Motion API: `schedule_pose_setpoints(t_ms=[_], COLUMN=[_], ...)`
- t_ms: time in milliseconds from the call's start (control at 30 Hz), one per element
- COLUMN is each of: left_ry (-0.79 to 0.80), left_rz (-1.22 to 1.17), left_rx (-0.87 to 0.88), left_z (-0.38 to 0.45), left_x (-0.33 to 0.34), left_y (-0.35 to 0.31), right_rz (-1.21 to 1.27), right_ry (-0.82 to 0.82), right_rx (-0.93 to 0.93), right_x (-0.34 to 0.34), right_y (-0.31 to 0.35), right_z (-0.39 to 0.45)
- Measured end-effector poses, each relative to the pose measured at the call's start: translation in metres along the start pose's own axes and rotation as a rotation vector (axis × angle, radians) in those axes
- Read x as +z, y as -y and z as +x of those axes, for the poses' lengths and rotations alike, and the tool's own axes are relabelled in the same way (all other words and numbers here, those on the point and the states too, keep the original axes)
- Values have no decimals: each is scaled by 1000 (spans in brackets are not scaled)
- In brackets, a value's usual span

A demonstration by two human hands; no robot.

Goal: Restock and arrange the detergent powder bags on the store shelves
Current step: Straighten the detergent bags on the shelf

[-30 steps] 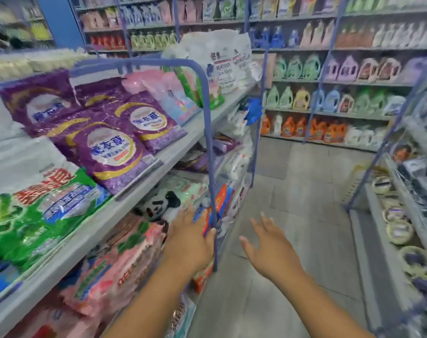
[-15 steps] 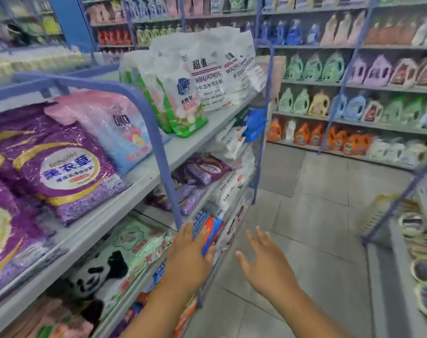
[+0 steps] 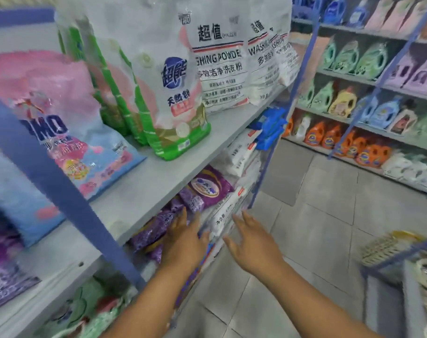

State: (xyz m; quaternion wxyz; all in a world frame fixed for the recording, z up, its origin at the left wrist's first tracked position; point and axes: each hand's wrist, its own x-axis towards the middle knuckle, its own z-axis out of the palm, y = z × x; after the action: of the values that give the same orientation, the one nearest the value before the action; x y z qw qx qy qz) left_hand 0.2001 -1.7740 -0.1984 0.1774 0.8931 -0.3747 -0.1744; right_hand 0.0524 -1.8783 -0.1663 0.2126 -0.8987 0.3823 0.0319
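Purple detergent powder bags (image 3: 205,189) lie on the lower shelf under the grey shelf board (image 3: 144,191). My left hand (image 3: 183,242) reaches in with straight fingers and touches the nearest purple bag (image 3: 151,234). White bags (image 3: 228,211) lie just to its right. My right hand (image 3: 253,242) hovers open beside them in the aisle, holding nothing. On the board above stand green-and-white bags (image 3: 168,93), white washing powder bags (image 3: 219,62) and a pink-and-blue bag (image 3: 68,132) lying flat.
A blue shelf post (image 3: 61,191) slants across in front of the left shelving; another post (image 3: 288,98) marks its far end. Shelves of detergent bottles (image 3: 353,101) line the far wall. A tiled aisle floor (image 3: 324,215) lies to the right, with a wicker basket (image 3: 388,247) beside another shelf.
I have moved forward along the shelving and my view has closed in. My left hand has gone from the blue-orange packet at the shelf edge to the purple bags; my right hand followed alongside.
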Motion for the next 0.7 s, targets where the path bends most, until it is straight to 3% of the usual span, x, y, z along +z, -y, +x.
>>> schedule_pose_setpoints(t_ms=[133,300,367,500,567,633,700], left_ry=[12,-86,-128,-271,-319,-313,-290], left_rz=[-41,-22,-20,-160,-289,-385,-410], left_rx=[-122,-245,-336,-501,-574,-631,-659], left_z=[54,104,114,127,130,129,127], left_x=[3,28,40,54,62,67,72], left_y=[0,0,-11,-42,-55,-67,-73], right_rz=[9,-65,7,386,784,1054,1140], right_ry=[95,166,274,617,806,857,859], right_rx=[-72,-235,-250,-13,220,361,451], right_x=[-5,6,7,25,32,35,36], right_y=[-10,-34,-40,-43,-41,-41,-39], right_z=[65,144,166,210,223,230,232])
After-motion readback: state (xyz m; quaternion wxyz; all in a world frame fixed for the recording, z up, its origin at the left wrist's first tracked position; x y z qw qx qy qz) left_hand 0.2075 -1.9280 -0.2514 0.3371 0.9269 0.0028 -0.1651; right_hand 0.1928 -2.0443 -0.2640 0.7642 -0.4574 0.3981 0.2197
